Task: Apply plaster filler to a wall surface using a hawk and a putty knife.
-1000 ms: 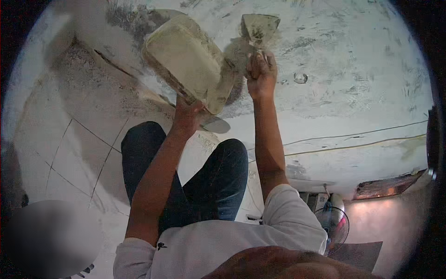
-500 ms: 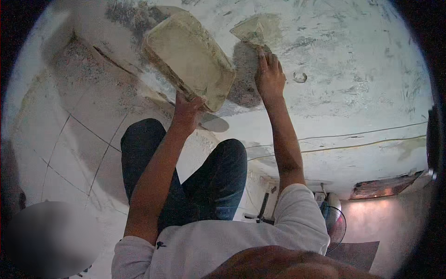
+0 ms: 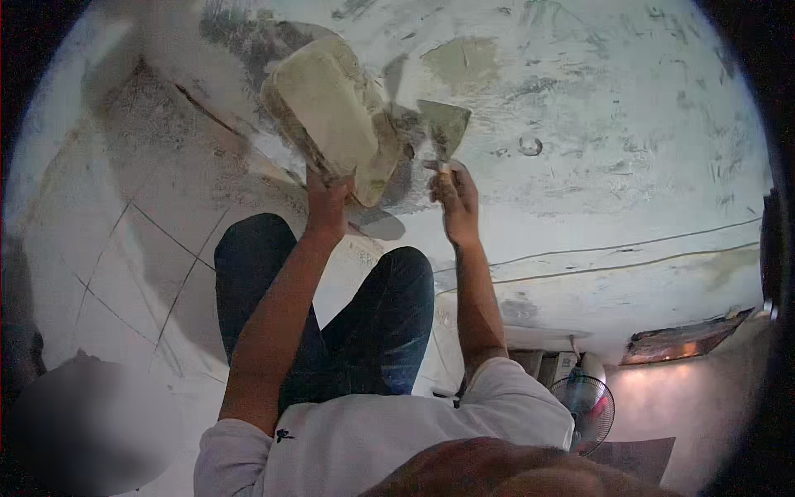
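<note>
My left hand (image 3: pixel 329 207) grips the near end of a rectangular, plaster-crusted tub (image 3: pixel 327 112), its fingers partly hidden by the rim. The tub is tilted in front of the wall. To its right, my right hand (image 3: pixel 458 199) is closed around the handle of a putty knife (image 3: pixel 447 128). The knife's wide, flared blade is smeared with greyish-beige paste and is beside the tub's right edge; I cannot tell if they touch. Above the blade, a beige patch of filler (image 3: pixel 460 65) is spread on the pale, scuffed wall (image 3: pixel 596 124).
A small round fitting (image 3: pixel 530 146) is set in the wall, right of the knife. Two thin cables (image 3: pixel 604 250) run along the wall. Tiled floor (image 3: pixel 124 273) with dusty debris lies at left, beside my bent knees. A fan (image 3: pixel 584 414) stands at lower right.
My right hand has drawn the putty knife down and left, off the filler patch, to the tub's edge. The tub has tilted a little.
</note>
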`<state>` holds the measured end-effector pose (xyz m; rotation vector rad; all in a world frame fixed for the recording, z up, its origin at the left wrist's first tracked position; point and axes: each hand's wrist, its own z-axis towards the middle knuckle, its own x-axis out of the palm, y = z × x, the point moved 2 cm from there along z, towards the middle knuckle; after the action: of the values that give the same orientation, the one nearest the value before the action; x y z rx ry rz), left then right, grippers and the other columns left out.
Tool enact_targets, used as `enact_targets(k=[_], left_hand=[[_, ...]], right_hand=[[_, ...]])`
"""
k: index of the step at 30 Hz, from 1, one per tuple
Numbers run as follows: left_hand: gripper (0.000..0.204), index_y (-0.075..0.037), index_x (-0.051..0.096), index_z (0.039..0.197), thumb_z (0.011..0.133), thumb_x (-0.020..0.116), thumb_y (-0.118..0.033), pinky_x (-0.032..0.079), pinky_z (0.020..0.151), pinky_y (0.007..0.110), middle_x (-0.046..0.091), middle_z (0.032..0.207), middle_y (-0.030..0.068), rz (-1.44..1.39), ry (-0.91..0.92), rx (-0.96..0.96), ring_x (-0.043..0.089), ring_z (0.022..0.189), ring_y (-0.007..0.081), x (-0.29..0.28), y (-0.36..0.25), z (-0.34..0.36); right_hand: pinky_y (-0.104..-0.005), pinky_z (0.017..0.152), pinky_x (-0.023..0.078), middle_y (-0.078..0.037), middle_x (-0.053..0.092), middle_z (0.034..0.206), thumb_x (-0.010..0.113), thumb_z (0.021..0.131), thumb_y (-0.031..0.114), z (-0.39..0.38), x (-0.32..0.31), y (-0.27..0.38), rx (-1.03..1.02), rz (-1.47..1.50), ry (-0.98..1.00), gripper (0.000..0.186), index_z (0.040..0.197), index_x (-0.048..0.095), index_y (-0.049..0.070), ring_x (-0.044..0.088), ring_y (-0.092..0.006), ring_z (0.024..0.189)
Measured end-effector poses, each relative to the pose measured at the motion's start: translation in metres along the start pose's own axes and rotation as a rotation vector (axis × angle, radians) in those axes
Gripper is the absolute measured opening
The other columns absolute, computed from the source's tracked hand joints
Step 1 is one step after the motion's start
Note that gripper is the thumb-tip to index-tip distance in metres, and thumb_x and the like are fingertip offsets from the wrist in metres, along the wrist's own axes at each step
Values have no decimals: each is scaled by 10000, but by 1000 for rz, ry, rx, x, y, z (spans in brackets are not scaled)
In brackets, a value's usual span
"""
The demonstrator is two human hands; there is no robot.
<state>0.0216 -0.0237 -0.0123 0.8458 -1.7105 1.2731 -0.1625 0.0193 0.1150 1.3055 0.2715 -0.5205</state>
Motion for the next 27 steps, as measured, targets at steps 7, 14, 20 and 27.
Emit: enact_targets(k=[7, 14, 20, 27], left_hand=[[656, -49, 329, 1371, 751, 536, 9, 502, 896, 409, 513, 1193, 127, -77, -19, -12, 558, 1089, 267, -16, 5, 15], [590, -48, 426, 1309, 726, 510, -14, 523, 827, 388, 552, 1082, 79, -167, -68, 5, 590, 962, 233, -24, 8, 19], [518, -25, 463, 1251, 740, 530, -77, 540, 789, 394, 572, 1015, 60, 6, -59, -32, 608, 901, 225, -32, 11, 22], [496, -8, 475, 1228, 746, 562, -89, 548, 755, 376, 571, 1021, 77, -60, -83, 0, 614, 884, 226, -29, 14, 20]], right_hand=[[-310, 672, 449, -87, 626, 1066, 558, 950, 189, 48, 66, -45, 236, 926, 99, 190, 1113, 537, 93, 556, -174, 843], [-329, 696, 501, -79, 630, 967, 589, 937, 157, 73, 80, -54, 191, 1022, 13, 142, 1037, 562, 60, 602, -193, 804], [-314, 622, 511, -76, 616, 925, 588, 941, 220, 103, 76, -34, 139, 1036, 25, 182, 1052, 560, 79, 610, -204, 798], [-365, 705, 485, -96, 583, 979, 577, 922, 205, 105, 21, 34, -132, 1051, 30, 222, 1097, 542, 73, 572, -225, 813]])
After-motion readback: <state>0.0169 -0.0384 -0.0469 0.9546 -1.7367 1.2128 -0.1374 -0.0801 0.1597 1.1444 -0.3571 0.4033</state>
